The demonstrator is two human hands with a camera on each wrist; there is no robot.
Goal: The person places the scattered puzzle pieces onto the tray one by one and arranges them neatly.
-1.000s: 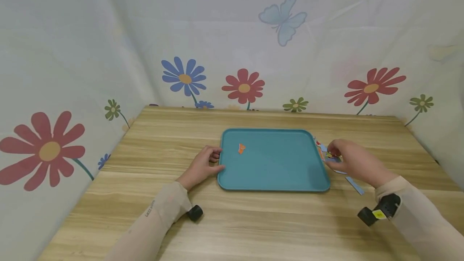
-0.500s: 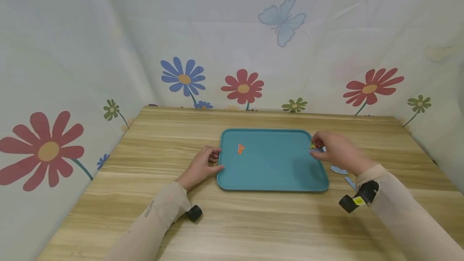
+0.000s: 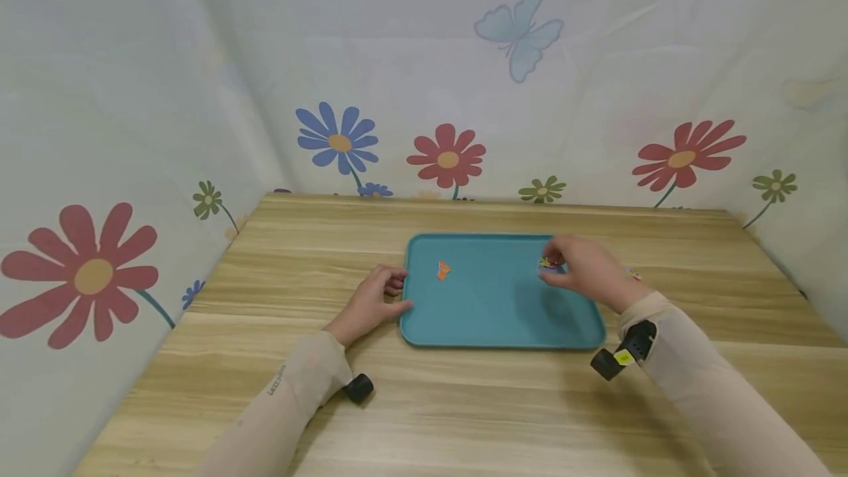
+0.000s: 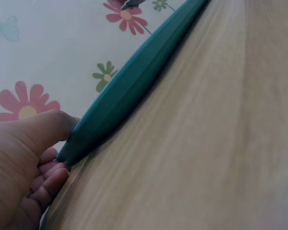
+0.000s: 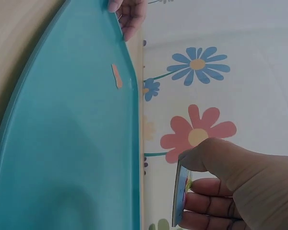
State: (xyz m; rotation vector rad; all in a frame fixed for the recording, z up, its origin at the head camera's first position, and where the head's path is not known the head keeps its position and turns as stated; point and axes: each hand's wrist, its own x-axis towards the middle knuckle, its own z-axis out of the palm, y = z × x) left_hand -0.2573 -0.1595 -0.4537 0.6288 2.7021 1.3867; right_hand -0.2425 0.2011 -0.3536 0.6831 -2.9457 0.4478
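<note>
A blue-green tray (image 3: 490, 315) lies on the wooden table. My left hand (image 3: 374, 300) holds its left edge, thumb at the rim and fingers curled beside it; in the left wrist view that hand (image 4: 24, 163) grips the tray's edge (image 4: 120, 91). Above the tray's right part my right hand (image 3: 589, 271) pinches a small flat printed puzzle piece (image 3: 548, 265). From the right wrist, the puzzle piece (image 5: 180, 194) shows edge-on between thumb and fingers of the right hand (image 5: 230, 187). An orange piece (image 3: 443, 270) lies in the tray's left part.
Just beyond the right wrist, part of another printed piece (image 3: 634, 274) shows on the wooden table (image 3: 464, 403). My right forearm covers the area right of the tray. A flower-print cloth (image 3: 424, 72) hangs behind and beside the table.
My right hand has picked up the printed puzzle piece from beside the tray and carried it left over the tray. The left hand stays at the tray's edge.
</note>
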